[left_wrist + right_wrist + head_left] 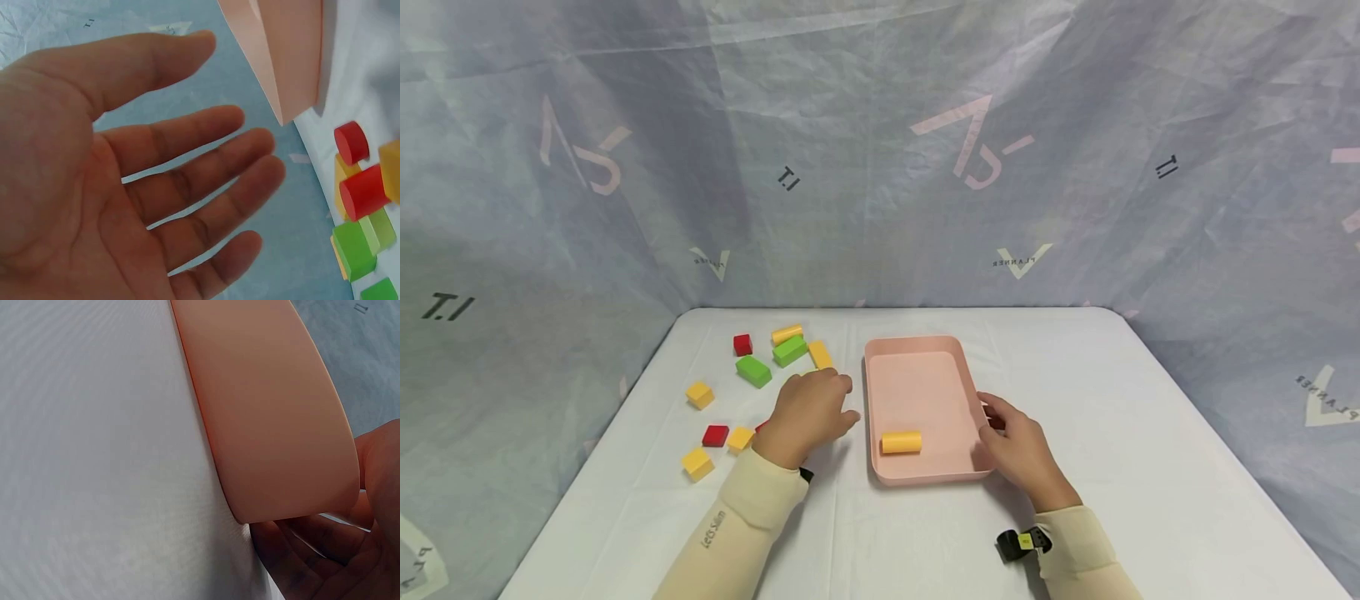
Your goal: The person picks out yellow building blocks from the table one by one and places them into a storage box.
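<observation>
A pink tray (925,400) stands on the white-covered table, with a yellow cylinder (901,442) lying near its front left corner. My right hand (1021,446) holds the tray's right wall, thumb at the rim and fingers along the outside; the right wrist view shows that wall (275,419) close up. Left of the tray, my left hand (811,410) hovers with nothing in it. Its fingers are spread and relaxed in the left wrist view. Near it lie a flat yellow block (821,355) and a red piece (762,426) mostly hidden behind the hand.
Across the table's left side are scattered green blocks (753,371), yellow blocks (700,395), a red cube (742,344), a flat red block (716,436) and another yellow cylinder (787,335). A grey printed curtain (865,208) hangs behind the table.
</observation>
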Demonstrator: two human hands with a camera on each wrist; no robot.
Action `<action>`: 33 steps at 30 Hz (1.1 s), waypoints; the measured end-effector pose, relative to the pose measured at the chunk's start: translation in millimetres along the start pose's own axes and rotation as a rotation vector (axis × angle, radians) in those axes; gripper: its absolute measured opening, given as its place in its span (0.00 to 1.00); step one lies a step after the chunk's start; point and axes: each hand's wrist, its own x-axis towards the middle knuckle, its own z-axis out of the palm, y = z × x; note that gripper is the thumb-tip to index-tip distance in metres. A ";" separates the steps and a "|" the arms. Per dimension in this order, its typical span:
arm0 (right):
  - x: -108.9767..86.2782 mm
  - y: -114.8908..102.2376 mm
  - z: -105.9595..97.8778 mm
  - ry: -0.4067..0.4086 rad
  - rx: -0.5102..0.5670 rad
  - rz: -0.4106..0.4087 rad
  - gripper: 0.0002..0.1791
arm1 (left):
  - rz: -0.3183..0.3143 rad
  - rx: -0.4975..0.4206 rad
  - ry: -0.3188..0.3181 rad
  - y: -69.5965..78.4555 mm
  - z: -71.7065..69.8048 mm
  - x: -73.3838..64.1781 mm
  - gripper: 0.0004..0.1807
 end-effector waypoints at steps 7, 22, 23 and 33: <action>-1.1 0.6 0.1 -0.003 -0.004 -0.012 0.30 | -0.143 -0.019 -0.176 -11.8 1.3 1.7 0.13; -0.2 0.1 1.2 0.005 0.006 -0.008 0.30 | -0.265 -0.024 -0.316 -33.7 17.2 4.4 0.22; -0.3 0.0 1.2 0.007 0.004 -0.009 0.30 | -0.267 -0.025 -0.317 -33.9 17.5 4.4 0.22; 0.0 1.6 1.4 0.002 0.001 -0.008 0.30 | -0.289 -0.044 -0.354 -31.8 18.0 4.1 0.20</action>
